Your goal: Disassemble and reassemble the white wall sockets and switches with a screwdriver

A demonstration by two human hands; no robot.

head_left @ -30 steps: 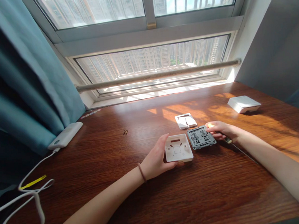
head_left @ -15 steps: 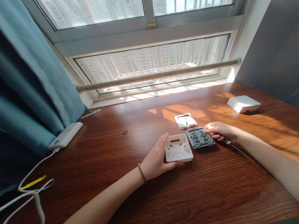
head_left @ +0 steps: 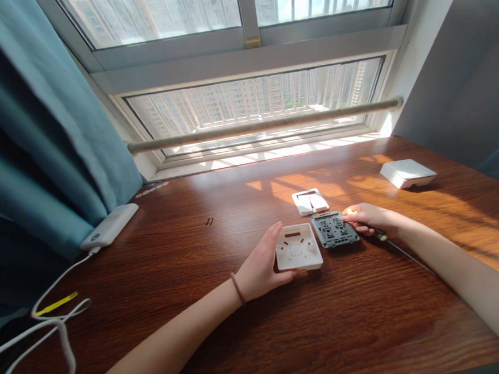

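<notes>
My left hand is closed around the left side of a white square switch back box, whose hollow inside faces up on the table. Just right of the box lies a dark grey switch module, with its detailed face upward. Its right edge is pinched by the fingers of my right hand. That same hand also holds a screwdriver; its yellow end pokes out above the fingers and its thin shaft runs back under the forearm. A white switch cover rests behind the module.
Two small screws lie on the wooden table, left of the box. A white box-shaped piece stands at the back right. On the left are a white power bank with a cable and a yellow strip.
</notes>
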